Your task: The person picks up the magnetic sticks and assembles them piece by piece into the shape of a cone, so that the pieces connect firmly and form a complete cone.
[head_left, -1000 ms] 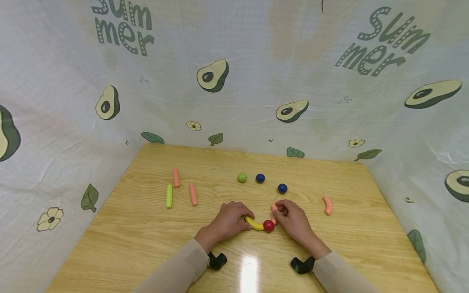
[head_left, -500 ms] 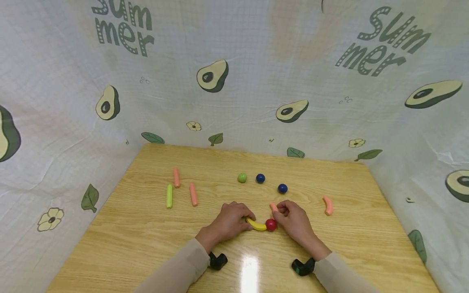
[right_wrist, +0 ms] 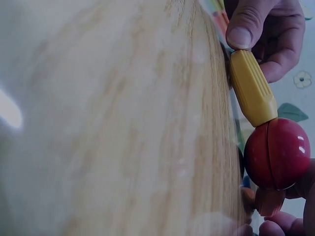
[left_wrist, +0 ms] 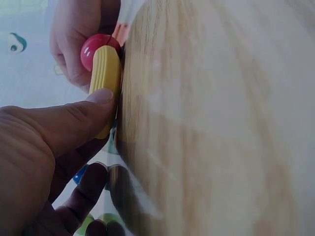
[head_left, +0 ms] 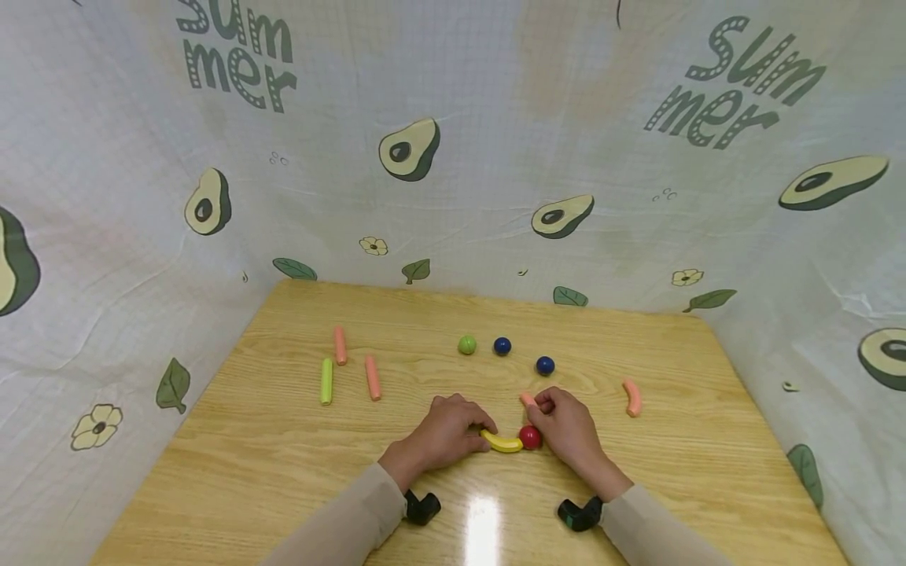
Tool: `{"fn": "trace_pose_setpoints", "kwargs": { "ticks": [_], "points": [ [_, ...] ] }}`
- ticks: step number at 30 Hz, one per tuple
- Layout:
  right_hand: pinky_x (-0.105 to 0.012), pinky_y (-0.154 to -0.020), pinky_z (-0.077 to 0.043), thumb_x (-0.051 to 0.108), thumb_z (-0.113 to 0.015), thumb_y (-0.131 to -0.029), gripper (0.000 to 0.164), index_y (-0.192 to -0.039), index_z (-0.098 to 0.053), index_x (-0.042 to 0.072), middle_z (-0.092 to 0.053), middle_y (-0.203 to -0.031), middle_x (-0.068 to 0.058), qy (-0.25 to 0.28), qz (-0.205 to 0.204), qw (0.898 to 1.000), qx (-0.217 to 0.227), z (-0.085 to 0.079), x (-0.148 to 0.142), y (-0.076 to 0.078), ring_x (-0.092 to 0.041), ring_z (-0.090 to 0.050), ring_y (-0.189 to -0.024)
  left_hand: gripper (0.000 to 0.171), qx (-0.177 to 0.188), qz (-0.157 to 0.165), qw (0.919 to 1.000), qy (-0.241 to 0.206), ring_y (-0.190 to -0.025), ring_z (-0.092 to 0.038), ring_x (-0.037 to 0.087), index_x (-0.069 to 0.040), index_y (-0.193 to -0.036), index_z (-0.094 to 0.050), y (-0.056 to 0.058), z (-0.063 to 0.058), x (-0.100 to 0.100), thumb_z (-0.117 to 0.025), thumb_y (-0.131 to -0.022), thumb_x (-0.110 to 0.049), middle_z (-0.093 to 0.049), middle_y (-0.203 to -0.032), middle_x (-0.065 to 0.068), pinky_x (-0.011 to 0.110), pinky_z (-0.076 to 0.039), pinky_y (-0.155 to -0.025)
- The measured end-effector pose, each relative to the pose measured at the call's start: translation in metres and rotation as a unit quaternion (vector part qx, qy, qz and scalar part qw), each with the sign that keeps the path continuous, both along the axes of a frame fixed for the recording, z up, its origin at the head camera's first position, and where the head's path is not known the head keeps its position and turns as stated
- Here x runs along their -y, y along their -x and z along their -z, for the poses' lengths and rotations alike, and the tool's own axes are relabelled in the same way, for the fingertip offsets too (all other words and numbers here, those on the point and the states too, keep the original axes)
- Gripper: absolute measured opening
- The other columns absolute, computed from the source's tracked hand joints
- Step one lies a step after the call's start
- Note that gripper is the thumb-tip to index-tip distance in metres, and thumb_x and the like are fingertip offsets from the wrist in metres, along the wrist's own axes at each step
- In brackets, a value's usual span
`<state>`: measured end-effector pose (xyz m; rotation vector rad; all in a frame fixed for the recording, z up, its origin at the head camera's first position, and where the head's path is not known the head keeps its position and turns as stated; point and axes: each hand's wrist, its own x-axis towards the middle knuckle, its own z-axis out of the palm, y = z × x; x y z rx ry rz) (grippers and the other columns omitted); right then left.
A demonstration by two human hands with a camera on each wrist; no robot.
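My left hand (head_left: 447,432) pinches the left end of a yellow curved ridged stick (head_left: 503,443) lying on the wooden table. Against the stick's right end sits a shiny red ball (head_left: 529,437) with a thin seam, clear in the right wrist view. My right hand (head_left: 569,426) pinches a salmon-pink stick (head_left: 528,400), whose far end shows past the fingertips. The pink stick's near end is beside the ball, partly hidden by my fingers. In the left wrist view, my thumb presses on the yellow stick (left_wrist: 104,73), and the red ball (left_wrist: 93,51) is close to the right hand.
Behind my hands are a green ball (head_left: 467,344) and two blue balls (head_left: 502,346). Two straight pink sticks (head_left: 373,378) and a lime-green stick (head_left: 326,381) lie at the left. A curved pink stick (head_left: 633,398) is at the right. A patterned cloth (head_left: 488,157) surrounds the table (head_left: 283,464).
The yellow stick and red ball have shifted slightly right, closer to my right hand. The pink stick has tilted, its far end going left. Both hands keep their pinch.
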<state>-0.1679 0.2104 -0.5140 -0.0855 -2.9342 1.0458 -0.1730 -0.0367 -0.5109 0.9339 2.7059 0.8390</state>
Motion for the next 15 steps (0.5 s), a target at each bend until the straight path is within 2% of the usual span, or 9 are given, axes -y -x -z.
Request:
{"fn": "trace_pose_setpoints", "kwargs": {
  "ticks": [15],
  "points": [
    [-0.032,-0.071,-0.049,0.028,-0.074,-0.095,0.021,-0.1,-0.073,0.008,-0.07,-0.09,-0.004,0.003,0.007,1.0,-0.004,0.0033,0.0001,0.0017,-0.016,-0.059,-0.077,0.019,0.003,0.007,1.0,-0.005,-0.103,-0.057,0.005,-0.033,-0.114,-0.08,0.0018,0.0012,0.0013,-0.081,-0.095,-0.03,-0.074,-0.114,-0.019,0.035,-0.036,-0.092]
  ]
}}
